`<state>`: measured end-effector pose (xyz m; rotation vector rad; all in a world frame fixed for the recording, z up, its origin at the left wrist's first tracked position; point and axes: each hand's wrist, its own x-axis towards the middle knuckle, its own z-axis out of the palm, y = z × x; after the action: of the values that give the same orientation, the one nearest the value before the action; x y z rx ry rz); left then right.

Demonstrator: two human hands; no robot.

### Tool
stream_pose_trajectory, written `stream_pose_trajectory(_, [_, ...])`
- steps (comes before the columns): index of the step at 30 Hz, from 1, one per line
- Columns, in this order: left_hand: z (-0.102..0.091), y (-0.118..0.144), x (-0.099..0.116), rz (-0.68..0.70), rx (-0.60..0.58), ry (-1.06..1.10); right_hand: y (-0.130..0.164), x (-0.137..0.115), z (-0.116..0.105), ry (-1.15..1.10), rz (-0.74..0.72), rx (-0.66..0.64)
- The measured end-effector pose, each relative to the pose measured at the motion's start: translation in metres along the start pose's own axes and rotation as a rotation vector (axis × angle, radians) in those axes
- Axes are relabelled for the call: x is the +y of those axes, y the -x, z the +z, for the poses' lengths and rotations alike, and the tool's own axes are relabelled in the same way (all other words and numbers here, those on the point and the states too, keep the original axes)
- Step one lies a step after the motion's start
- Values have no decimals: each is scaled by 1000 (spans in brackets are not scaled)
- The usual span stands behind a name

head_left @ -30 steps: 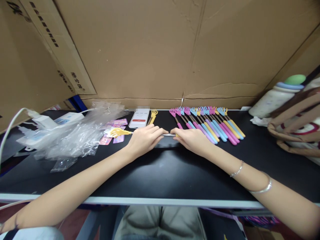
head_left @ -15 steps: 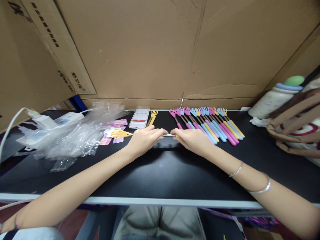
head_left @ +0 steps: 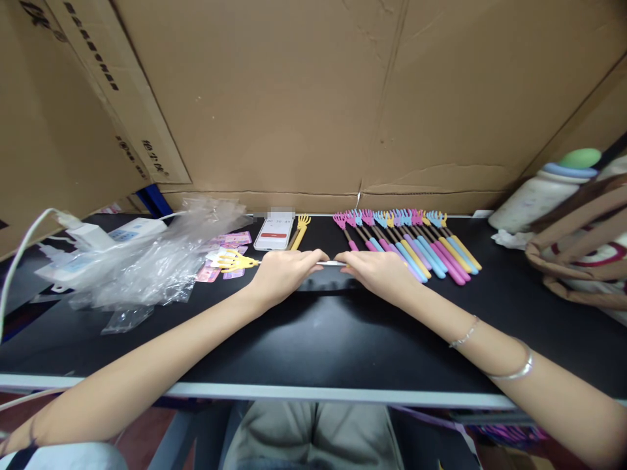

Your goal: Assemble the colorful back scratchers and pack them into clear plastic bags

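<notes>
A yellow back scratcher [head_left: 236, 261] lies level across both hands, its clawed head pointing left. My left hand [head_left: 288, 273] is closed around its shaft just right of the head. My right hand [head_left: 376, 271] grips the other end, and its fingers hide most of the handle. Between the two hands a short piece of thin, pale rod shows. Right behind my right hand is a row of several back scratchers [head_left: 435, 245] with pink, blue, purple and yellow handles. Another yellow back scratcher [head_left: 300, 234] lies behind my left hand.
A phone [head_left: 273, 232] shows a timer at the back. Left of it are pink and purple cards [head_left: 208, 272], clear plastic bags [head_left: 147, 267] and a white power strip [head_left: 134, 230]. A bottle [head_left: 539, 196] and brown bag [head_left: 553, 290] stand right. Cardboard [head_left: 294, 98] walls the back.
</notes>
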<state>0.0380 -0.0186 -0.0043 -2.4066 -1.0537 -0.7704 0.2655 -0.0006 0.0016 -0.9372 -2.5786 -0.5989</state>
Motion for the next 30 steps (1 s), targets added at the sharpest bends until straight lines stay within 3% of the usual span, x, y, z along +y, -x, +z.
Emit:
stream_pose_trajectory(8, [-7,-3,0,10,-71,-22,-2,10,-11,42,0,-25])
stream_pose_trajectory(18, [-17,-9,-51,34,-123,-250,5,65,-37,73,159,-37])
stream_pose_trajectory(30, [-23,-9,-58,99,-104,-300,6,69,-35,42,182,-157])
